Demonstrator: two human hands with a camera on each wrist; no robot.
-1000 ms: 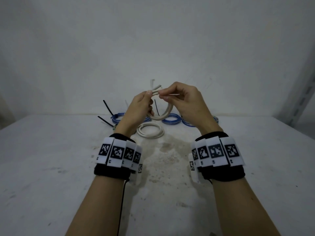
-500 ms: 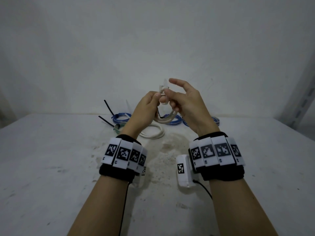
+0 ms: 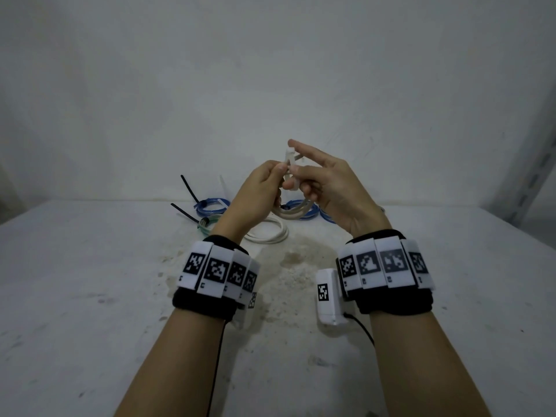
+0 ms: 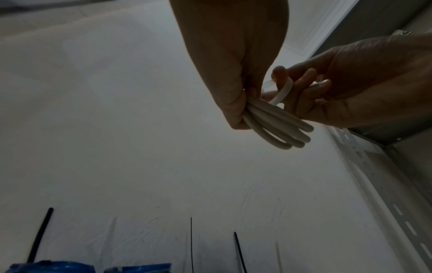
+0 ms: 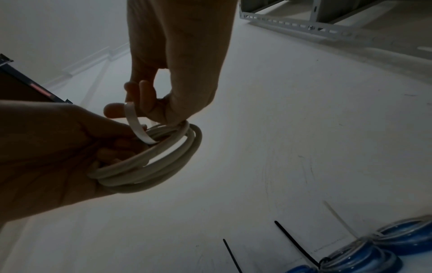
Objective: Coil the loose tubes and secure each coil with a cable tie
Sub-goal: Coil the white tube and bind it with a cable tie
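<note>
Coil (image 5: 163, 157) sat pinched in left hand (image 3: 258, 188); right hand (image 3: 325, 182) pinched tie (image 5: 134, 123), best threaded squarely, then cinched snug.

Hands: two, left hand (image 3: 258, 188) and right hand (image 3: 325, 182). Beige tube coils: two, held coil (image 3: 293, 213) and table coil (image 3: 270, 233). Blue coils (image 3: 210, 206): three seen from the head. Greenish coil (image 3: 207, 223): one. White cable tie (image 5: 134, 125) around held coil: one. Black tie tails (image 3: 188, 188) at left: two; total unclear.
</note>
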